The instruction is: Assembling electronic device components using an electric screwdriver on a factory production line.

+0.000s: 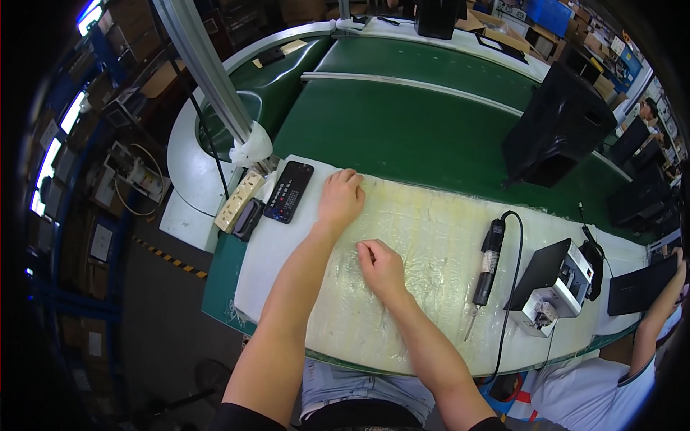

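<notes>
Left hand [341,200]: back upward, fingers bent at the far edge of the work pad [417,237]; whether clenched or released cannot be told. Right hand [381,269]: nearer the body, loosely clenched over the same pad, no object showing in it.

Work pad: off-white, covered with wrinkled clear film, yellowed at centre, directly beneath both hands; laid over a green tabletop [223,280] that shows at the left corner.

On the pad, left: black smartphone [289,192], screen lit, just beside the left hand; cream power strip [241,201], tilted, near a small black case [249,220].

On the pad, right: black electric screwdriver [489,262], bit toward the near edge, with black cable [519,244]; metal-and-black screw feeder [550,287]; flat black panel [636,287], a co-worker's arm [650,323] reaching to it.

Beyond: green conveyor belt [402,122], crossed by a pale rail [410,82], curving at left; black speaker cabinet [557,126] standing on it; aluminium post [208,72], white wrapping [251,146] at its foot.

Room: dark floor [165,309] with yellow-and-black tape [169,257]; blue racking [54,305] at left; cartons [503,32] at far right; second co-worker [647,111] at the right rim
</notes>
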{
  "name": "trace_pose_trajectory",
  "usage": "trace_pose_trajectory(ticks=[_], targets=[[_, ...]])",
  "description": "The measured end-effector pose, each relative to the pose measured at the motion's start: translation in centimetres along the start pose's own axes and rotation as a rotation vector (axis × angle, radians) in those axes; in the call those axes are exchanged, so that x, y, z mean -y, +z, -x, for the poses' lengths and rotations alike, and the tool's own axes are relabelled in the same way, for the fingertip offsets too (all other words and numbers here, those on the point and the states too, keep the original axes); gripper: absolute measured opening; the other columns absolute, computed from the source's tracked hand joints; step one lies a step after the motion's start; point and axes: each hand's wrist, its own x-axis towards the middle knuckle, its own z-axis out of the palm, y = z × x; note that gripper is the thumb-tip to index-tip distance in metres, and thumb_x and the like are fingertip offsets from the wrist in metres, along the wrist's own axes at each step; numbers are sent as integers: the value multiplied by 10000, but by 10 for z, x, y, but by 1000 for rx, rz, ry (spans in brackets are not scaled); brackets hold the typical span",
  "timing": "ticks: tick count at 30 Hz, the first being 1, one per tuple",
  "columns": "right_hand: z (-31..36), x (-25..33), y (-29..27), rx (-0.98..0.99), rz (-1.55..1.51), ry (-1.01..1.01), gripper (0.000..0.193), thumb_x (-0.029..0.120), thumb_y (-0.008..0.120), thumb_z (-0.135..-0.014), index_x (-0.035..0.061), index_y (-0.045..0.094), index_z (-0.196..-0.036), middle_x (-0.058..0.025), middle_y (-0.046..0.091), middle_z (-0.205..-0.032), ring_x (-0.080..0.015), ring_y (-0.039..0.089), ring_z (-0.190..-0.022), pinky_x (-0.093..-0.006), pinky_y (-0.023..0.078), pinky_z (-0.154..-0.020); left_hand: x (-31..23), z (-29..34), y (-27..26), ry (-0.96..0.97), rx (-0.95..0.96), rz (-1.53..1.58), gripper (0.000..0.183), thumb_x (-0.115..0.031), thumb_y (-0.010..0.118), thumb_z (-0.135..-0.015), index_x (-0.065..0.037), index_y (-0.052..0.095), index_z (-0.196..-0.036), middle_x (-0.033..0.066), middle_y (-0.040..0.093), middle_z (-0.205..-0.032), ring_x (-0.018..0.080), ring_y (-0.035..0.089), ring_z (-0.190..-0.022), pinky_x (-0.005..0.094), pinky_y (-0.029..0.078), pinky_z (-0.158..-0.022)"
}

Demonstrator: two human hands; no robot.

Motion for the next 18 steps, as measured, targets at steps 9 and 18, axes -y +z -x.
trace_pose_trajectory(ticks=[9,18], targets=[[1,1,-1,12,-3,20,165,182,607,-913,30,668,-930,-129,664,-834,-275,631,-677,-344,495,-622,-1,-1,0,-60,12,-27,257,-58,560,-793,-44,675,-1023,133,634,-1067,302,579,-1047,426,443,-932],[1,-2,0,11,-11,10,161,177,605,-914,32,668,-941,-125,668,-852,-265,630,-676,-335,496,-625,-1,0,-2,21,54,-36,281,-58,559,-795,-55,676,-1050,129,625,-1082,299,567,-1065,426,432,-947]])
